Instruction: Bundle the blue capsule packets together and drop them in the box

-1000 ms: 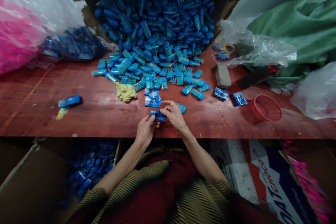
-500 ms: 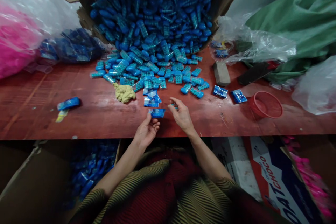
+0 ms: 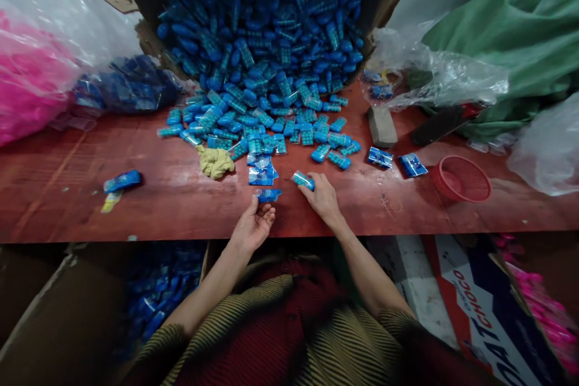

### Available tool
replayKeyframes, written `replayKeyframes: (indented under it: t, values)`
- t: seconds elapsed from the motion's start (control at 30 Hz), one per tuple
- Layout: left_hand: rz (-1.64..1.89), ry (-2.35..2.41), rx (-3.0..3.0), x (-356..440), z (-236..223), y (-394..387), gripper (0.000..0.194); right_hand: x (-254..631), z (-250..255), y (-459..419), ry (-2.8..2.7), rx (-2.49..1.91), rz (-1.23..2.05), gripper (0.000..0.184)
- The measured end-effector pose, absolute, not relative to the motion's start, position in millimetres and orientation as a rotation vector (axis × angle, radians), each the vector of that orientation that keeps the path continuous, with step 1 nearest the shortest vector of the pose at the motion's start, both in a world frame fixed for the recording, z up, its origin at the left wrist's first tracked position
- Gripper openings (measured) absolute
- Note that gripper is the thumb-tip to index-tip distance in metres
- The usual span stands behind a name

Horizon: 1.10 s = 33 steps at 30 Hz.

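Between thumb and fingers, my left hand (image 3: 254, 226) pinches a small blue printed wrapper (image 3: 268, 195) near the table's front edge. My right hand (image 3: 324, 198) is closed around one end of a small clear tube with a blue cap and turquoise beads (image 3: 302, 180), just right of the wrapper. A few more flat blue wrappers (image 3: 261, 175) lie overlapping beyond my left hand. Behind them spreads a large heap of the same blue-capped tubes (image 3: 253, 114), spilling out of a cardboard box. A crumpled yellow lump (image 3: 216, 162) sits left of the wrappers.
To the right are a grey block (image 3: 382, 126), two folded blue packets (image 3: 412, 165) and a red mesh basket (image 3: 460, 179). Another blue packet (image 3: 122, 181) lies at the left. Plastic bags (image 3: 36, 72) crowd the back left; boxes (image 3: 474, 307) stand below the table edge (image 3: 181, 235).
My right hand has shifted slightly right, and the tube it holds now shows clearly, lying across the fingertips. The wrapper in my left hand has tilted and looks narrower.
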<state>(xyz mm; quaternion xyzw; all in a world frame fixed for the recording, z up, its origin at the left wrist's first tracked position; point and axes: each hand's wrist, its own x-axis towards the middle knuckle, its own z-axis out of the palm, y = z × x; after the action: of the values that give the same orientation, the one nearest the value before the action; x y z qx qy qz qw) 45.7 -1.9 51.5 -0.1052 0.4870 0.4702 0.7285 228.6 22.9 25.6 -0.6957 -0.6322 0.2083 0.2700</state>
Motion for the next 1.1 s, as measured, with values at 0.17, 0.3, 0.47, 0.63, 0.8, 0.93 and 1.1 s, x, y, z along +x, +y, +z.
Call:
replayKeyframes:
  t: [0.17, 0.3, 0.47, 0.63, 0.8, 0.93, 1.1]
  values:
    - [1.064, 1.065, -0.234, 45, 49, 0, 0.028, 228, 46, 9, -1.021, -1.391, 1.437, 0.036]
    - [1.062, 1.066, -0.208, 46, 47, -1, 0.028, 219, 60, -3, -0.947, -1.277, 1.549, 0.039]
    - [1.082, 1.049, -0.174, 48, 46, -3, 0.026, 213, 62, -4, -1.089, -1.357, 1.440, 0.038]
    - [1.120, 1.016, -0.128, 48, 45, -5, 0.023, 211, 63, -4, -1.170, -1.430, 1.351, 0.039]
    - [1.147, 1.004, -0.085, 48, 46, -5, 0.025, 211, 63, -7, -1.266, -1.500, 1.221, 0.039]
    - [1.140, 1.013, -0.085, 48, 46, -5, 0.024, 210, 61, -9, -1.413, -1.490, 1.005, 0.035]
    - [1.174, 0.993, -0.051, 47, 44, -4, 0.018, 210, 60, -9, -1.342, -1.469, 1.128, 0.037]
